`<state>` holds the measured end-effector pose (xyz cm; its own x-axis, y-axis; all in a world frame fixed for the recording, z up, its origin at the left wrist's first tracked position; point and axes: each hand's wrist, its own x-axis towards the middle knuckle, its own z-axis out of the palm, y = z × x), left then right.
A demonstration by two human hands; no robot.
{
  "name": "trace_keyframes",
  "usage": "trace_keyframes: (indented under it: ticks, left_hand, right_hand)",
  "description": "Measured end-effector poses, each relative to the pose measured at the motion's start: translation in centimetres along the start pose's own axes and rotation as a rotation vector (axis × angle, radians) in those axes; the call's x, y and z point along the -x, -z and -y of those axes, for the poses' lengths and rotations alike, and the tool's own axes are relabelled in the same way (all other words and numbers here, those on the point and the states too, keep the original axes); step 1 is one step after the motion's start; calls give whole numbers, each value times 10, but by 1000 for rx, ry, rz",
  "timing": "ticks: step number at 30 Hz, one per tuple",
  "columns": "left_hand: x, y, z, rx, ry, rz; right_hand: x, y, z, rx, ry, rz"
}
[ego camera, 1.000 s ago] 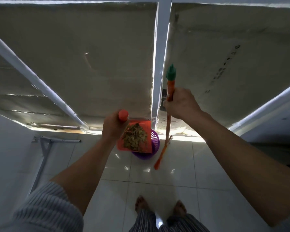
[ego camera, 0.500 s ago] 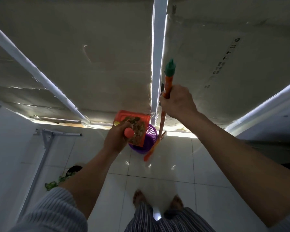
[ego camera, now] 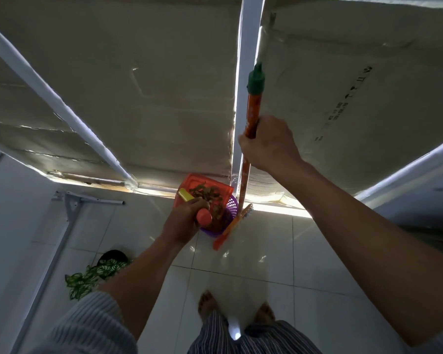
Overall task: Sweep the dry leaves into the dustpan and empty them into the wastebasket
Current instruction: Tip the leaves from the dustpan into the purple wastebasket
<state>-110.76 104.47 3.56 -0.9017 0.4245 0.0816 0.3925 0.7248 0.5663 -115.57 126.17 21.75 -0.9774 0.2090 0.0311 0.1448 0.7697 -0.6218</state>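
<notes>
My left hand (ego camera: 183,222) grips the orange handle of the orange dustpan (ego camera: 193,183), which is tipped steeply over the purple wastebasket (ego camera: 232,206). Dry leaves (ego camera: 210,198) slide down the pan and into the basket. My right hand (ego camera: 269,143) grips the orange broom handle (ego camera: 253,108) with a green cap, held nearly upright. The broom's orange head (ego camera: 228,232) rests on the floor just right of the basket.
Behind the basket a white pole (ego camera: 247,80) stands against cardboard sheets. A white metal frame (ego camera: 67,218) leans at the left. A green leafy plant in a dark pot (ego camera: 97,270) is on the tiled floor at lower left. My bare feet (ego camera: 207,304) are below.
My left hand has raised the back of the dustpan from nearly level to steeply tipped, and leaves have slid into the wastebasket. The broom stays upright beside it.
</notes>
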Motion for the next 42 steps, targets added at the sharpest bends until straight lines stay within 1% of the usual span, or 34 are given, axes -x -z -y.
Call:
trace_keyframes:
  ticks: [5,10,13,15,17,23,27,33,38,42]
  left_hand:
    - [8,0,-1,-64,-55,34]
    - [11,5,-7,-76,-77,11]
    - [18,3,-7,-96,-69,59]
    - [28,-4,-10,-110,-83,114]
    - [37,-11,-13,-106,-99,133]
    - [38,-7,-19,-89,-135,78]
    - [42,-11,-22,-106,-170,77]
    - [46,-10,-19,-119,-165,77]
    - [54,-15,-14,-158,-188,145]
    - [60,-18,-9,-175,-190,165]
  right_hand:
    - [3,-2,-3,-1,-9,5]
    - [10,3,-3,0,-2,19]
    - [17,5,-4,7,0,33]
    - [21,5,-5,-6,2,38]
    - [26,7,-6,-11,5,37]
    - [39,11,-11,9,8,29]
    - [47,11,-11,3,10,23]
    - [51,11,-12,-31,12,12]
    - [53,5,-12,-2,27,8]
    - [54,-4,-14,-24,63,49]
